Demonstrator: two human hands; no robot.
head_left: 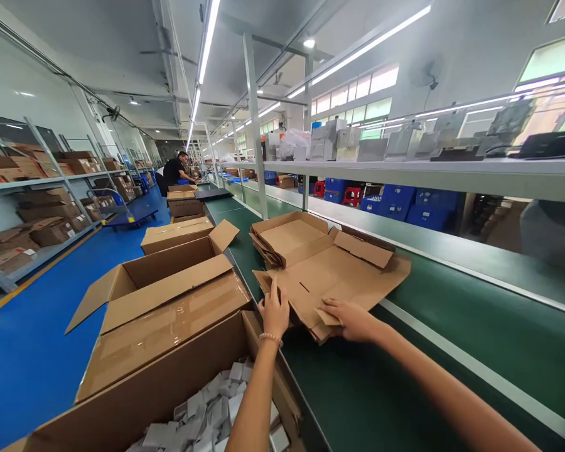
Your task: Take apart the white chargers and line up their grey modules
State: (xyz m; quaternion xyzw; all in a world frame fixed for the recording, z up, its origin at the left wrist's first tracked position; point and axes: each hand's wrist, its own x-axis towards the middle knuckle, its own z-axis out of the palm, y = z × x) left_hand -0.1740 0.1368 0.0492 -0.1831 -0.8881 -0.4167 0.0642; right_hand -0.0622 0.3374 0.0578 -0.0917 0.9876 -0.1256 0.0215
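In front of the sheet and to its left, small white blocky pieces are held in an open brown cardboard carton. At the sheet's near left edge, the left hand, banded at the wrist by pale beads, is placed with its fingers raised against the board; whether it is clamped there cannot be told. At the near right edge, the right hand is laid over a small brown cardboard flap; its thumb is hidden, so a firm pinch cannot be confirmed.

The wide, creased, flattened brown cardboard sheet is spread beneath both hands on a long, smooth green worktop. For good handling, pressure is best shared evenly between the two near corners, since bending seems likely along the creases and slot. The flap is best pressed along its fold rather than at its tip, where tearing could be caused. The loose layers at the near edge are best kept aligned.

Left of the sheet, a brown cardboard carton sealed with clear tape is set. Far beyond the sheet, a dark-clothed person is seen bent forward.
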